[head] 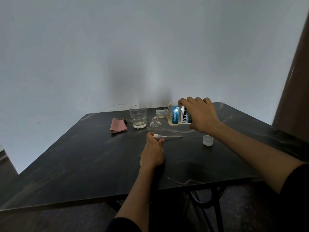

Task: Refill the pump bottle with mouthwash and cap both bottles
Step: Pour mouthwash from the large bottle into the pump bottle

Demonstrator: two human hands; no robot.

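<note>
My right hand (pixel 199 113) grips the mouthwash bottle (pixel 174 114), tipped on its side with its open neck just above the mouth of the small clear pump bottle (pixel 155 125). A thin stream runs from the neck into the pump bottle, which stands upright on the dark table (pixel 83 156). Just in front of the pump bottle, my left hand (pixel 153 153) holds the white pump head (pixel 158 136), and its clear tube (pixel 173 136) points to the right over the table. The mouthwash bottle's translucent cap (pixel 208 140) sits on the table to the right.
A drinking glass (pixel 138 116) stands behind and left of the pump bottle. A folded pink cloth (pixel 118 125) lies to its left. The wall runs close behind the table, and a brown panel (pixel 294 81) rises at the far right.
</note>
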